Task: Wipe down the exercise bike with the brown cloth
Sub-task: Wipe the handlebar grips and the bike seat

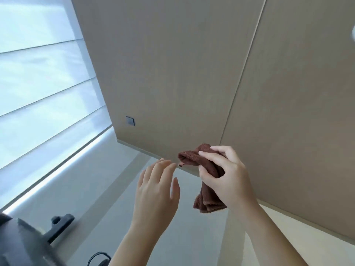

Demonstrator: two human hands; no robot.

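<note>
My right hand (226, 179) is closed around the bunched brown cloth (208, 196), whose folded end sticks out to the left and whose loose edges hang below my palm. Just left of the cloth, my left hand (155, 191) is held up with its fingers spread and nothing in it, fingertips close to the cloth's left end but apart from it. Only a dark part of the exercise bike (28, 240) shows, in the bottom left corner, well below and left of both hands. The view is strongly tilted.
A beige wood-panelled wall (182, 73) with a small grey switch plate (130, 120) fills the upper middle and right. A window with a pale blind (38, 83) runs along the left. Light floor (107, 189) lies behind the hands. A dark cable loop (99, 260) sits near the bottom edge.
</note>
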